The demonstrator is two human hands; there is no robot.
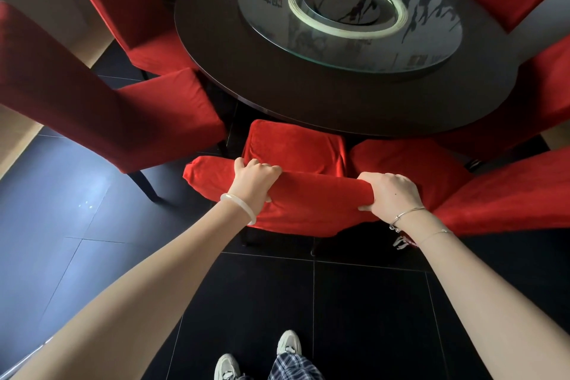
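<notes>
Mostly hidden is the lower part of the red-covered chair (296, 145): its high back blocks the legs, and the front of its seat runs into shadow under the rim of the round dark worktop (339, 108). The red chair on the right (509, 194) is cut off by the frame edge, and the glass turntable (431, 40) shows only blurred reflections.

Both hands grip the padded top edge of the chair's back. The left hand (254, 177) is curled over it near the left corner, knuckles up, with the fingertips out of sight on the far side and the thumb on the near face. The right hand (390, 193) closes round the right corner, bunching the cloth under its fingers, thumb tucked below.

Both arms reach forward and down, nearly straight, wrists level with the chair top. A pale bangle (239, 208) sits on the left wrist and thin bracelets (407, 214) on the right. The chair stands on the dark tiled floor (339, 302), between the red chair on the left (92, 95) and the one on the right, just ahead of the person's pale shoes (288, 342).
</notes>
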